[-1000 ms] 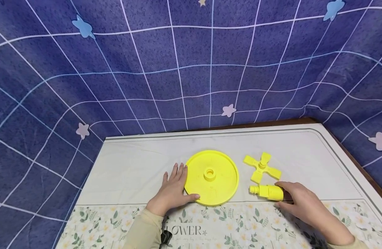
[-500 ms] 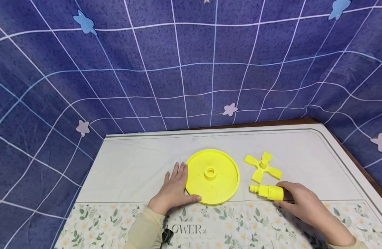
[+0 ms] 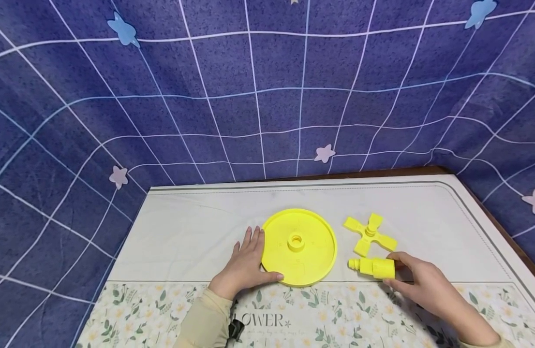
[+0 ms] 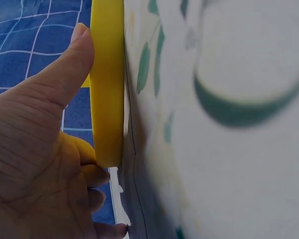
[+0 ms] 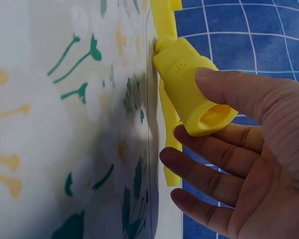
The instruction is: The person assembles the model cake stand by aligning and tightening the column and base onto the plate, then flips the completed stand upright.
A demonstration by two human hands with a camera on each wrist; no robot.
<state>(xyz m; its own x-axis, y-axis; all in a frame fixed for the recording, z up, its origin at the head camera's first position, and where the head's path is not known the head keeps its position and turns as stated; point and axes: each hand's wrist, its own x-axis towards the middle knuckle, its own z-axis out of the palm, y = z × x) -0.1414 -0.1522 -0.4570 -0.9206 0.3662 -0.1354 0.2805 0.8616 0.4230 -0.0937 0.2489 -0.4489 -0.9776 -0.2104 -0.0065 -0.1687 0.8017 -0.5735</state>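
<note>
A round yellow disc (image 3: 280,263) with a raised rim and a hollow central hub lies flat on the table cover. My left hand (image 3: 245,268) rests against its left rim, fingers straight and thumb on the near edge. In the left wrist view the thumb (image 4: 72,64) touches the disc's side (image 4: 107,89). My right hand (image 3: 424,285) pinches the wide, hollow end of a yellow cylindrical connector (image 3: 382,268) between thumb and forefinger, the other fingers loose. Its narrow ridged end points left. In the right wrist view the connector (image 5: 182,82) bears a stamped number.
Just beyond the connector lies a yellow four-armed cross piece (image 3: 367,235) with a short upright stub. The table cover (image 3: 206,217) is white at the back and flower-printed in front. A blue grid-patterned curtain (image 3: 276,116) hangs behind and at both sides.
The connector has turned slightly in my right hand and shifted a little left. My left hand and the disc keep their places; the head view has moved slightly.
</note>
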